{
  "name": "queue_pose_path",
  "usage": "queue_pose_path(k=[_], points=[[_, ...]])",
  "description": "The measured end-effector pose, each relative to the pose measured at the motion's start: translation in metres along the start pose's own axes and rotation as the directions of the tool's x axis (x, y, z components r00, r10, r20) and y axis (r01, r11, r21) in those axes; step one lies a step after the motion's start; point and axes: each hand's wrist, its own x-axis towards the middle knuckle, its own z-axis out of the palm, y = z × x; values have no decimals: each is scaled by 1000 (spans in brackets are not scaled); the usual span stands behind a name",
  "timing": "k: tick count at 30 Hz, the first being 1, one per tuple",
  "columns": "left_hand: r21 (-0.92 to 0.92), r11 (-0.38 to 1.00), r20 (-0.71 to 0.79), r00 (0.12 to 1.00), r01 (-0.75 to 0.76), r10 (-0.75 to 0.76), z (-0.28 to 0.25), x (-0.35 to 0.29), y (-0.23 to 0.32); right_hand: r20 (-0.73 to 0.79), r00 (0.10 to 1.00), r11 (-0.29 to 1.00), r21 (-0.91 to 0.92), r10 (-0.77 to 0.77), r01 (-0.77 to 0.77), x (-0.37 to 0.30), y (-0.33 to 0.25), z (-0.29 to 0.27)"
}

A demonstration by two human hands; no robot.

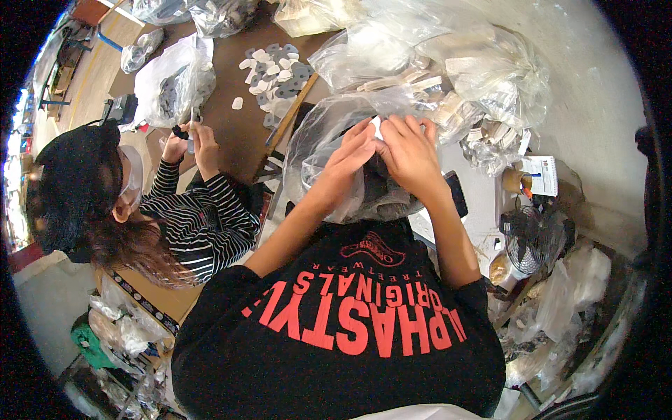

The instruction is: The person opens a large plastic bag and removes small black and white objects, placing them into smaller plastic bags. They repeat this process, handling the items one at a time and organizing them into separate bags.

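Observation:
My left hand [350, 159] and my right hand [407, 150] meet in front of my chest, fingers bent and closed on a small white piece [377, 127]. Its top end shows between the fingertips; the rest is covered, so its exact kind is unclear. Directly below both hands, a large clear plastic bag [308, 150] is spread open over my lap. Dark shapes show inside the bag, but I cannot make out what they are.
Left, a co-worker in a striped top [199, 234] handles something small at a brown table [227, 42]. Loose white and grey flat pieces [276, 73] lie there beside a filled bag [175, 77]. Clear bags [483, 70] crowd ahead right. A fan [528, 241] and calendar [542, 175] stand right.

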Motion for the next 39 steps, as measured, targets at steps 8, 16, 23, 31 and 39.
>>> queue_pose_path(k=[8, 16, 23, 31, 39], points=[[507, 837, -145, 936, -208, 320, -5, -12, 12, 107, 994, 1000, -13, 27, -26, 0, -8, 2], [365, 885, -333, 847, -289, 414, 0, -10, 2, 78, 997, 999, 21, 25, -27, 2, -14, 2], [467, 846, -258, 876, -257, 408, 2, 5, 27, 74, 997, 994, 109, -24, 16, 1, -6, 3], [766, 490, 195, 877, -416, 440, -25, 12, 39, 164, 982, 981, 183, -90, 60, 4, 4, -7], [846, 152, 362, 760, -511, 540, -27, 16, 43, 185, 982, 979, 202, -50, 12, 24, 14, 6]])
